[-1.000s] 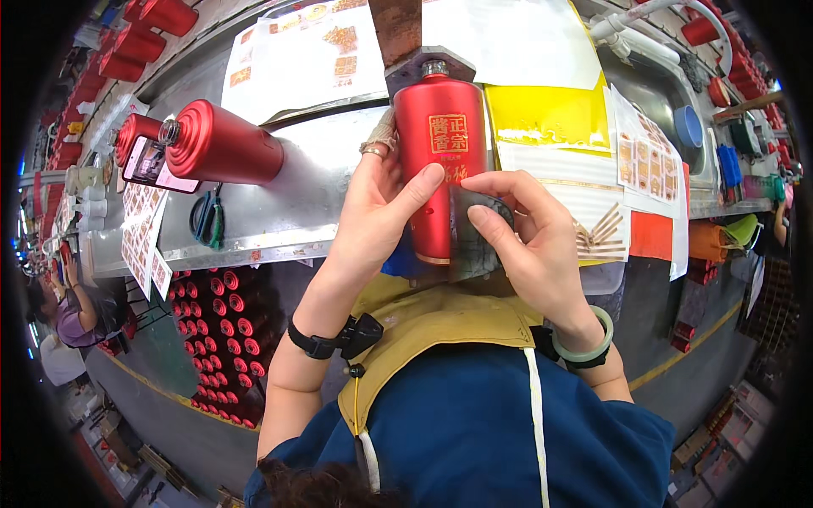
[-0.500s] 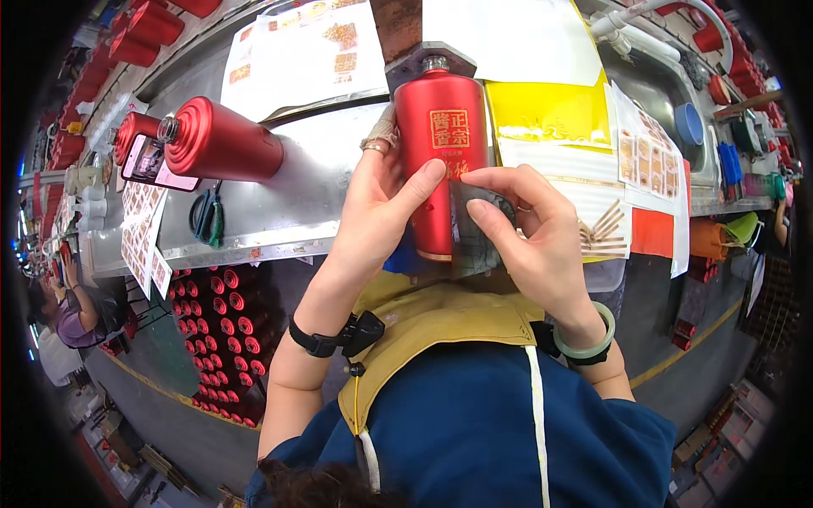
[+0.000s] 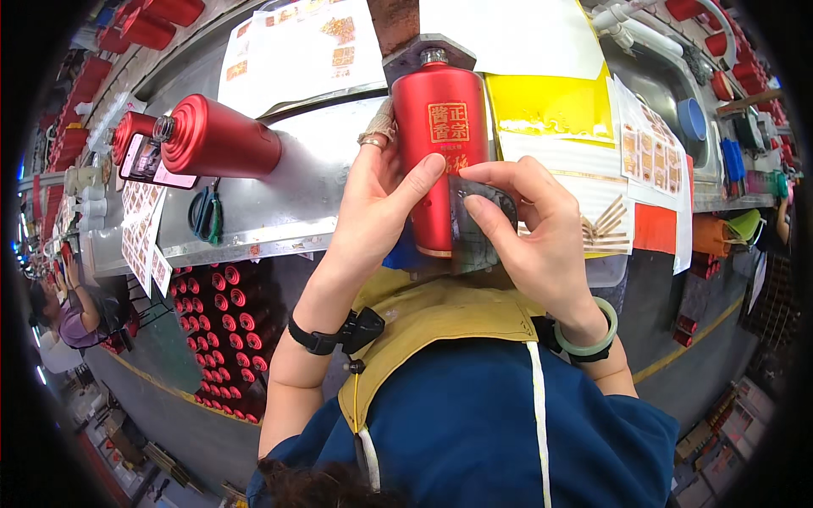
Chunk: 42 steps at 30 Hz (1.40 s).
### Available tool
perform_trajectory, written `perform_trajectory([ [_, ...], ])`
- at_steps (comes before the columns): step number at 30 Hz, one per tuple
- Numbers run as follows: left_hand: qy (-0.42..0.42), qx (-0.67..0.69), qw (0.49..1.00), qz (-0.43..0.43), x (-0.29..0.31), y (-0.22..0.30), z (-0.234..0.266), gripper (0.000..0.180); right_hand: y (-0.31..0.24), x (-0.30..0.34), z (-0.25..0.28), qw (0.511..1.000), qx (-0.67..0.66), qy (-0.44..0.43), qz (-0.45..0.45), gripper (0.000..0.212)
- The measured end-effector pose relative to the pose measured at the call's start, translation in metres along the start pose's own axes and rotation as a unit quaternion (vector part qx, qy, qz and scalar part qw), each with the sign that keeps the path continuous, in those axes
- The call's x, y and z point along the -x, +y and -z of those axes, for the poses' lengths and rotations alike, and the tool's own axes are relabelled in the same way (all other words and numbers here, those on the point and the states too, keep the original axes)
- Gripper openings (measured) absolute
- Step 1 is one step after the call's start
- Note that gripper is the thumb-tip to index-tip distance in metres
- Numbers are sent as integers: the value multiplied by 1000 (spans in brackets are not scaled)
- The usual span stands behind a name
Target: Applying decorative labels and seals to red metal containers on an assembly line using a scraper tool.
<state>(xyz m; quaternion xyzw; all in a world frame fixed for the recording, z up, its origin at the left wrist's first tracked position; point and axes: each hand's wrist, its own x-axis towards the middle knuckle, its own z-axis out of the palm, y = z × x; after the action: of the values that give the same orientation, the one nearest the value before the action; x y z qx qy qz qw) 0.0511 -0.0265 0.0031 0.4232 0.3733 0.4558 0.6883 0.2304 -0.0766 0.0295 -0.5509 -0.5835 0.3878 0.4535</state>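
A red bottle with gold characters on its front lies before me, its clear glass neck pointing away. At the neck end it rests by a grey angular plate. My left hand wraps its left side, thumb lying across the front below the gold square. On the right, my right hand touches the lower gold lettering with the index fingertip. Its thumb stands apart from that finger and the other fingers curl inward; nothing shows between them. A dark, glossy piece, unclear in kind, sits beside the bottle's lower right.
Left of the hands, a red bottle lies beside a phone and scissors. Printed sheets and a yellow sheet flank the work. Several red bottles stand below the bench. A co-worker is far left.
Both hands keep nearly the same pose on the bottle. The whole view has shifted very slightly; otherwise little differs.
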Motion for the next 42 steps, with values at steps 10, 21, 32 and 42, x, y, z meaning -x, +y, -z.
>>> perform_trajectory([
  [10,32,2,999,-9,1,3,6,61,-3,-20,29,984,-174,-15,-44,22],
  [21,5,31,999,14,2,10,-2,75,10,-72,9,973,-144,-52,-170,32],
  [32,40,-2,999,5,2,1,-9,79,19,-76,3,964,-184,-45,-187,37],
  [42,35,-1,999,8,3,5,-12,78,19,-74,-1,970,-184,-21,-159,28],
])
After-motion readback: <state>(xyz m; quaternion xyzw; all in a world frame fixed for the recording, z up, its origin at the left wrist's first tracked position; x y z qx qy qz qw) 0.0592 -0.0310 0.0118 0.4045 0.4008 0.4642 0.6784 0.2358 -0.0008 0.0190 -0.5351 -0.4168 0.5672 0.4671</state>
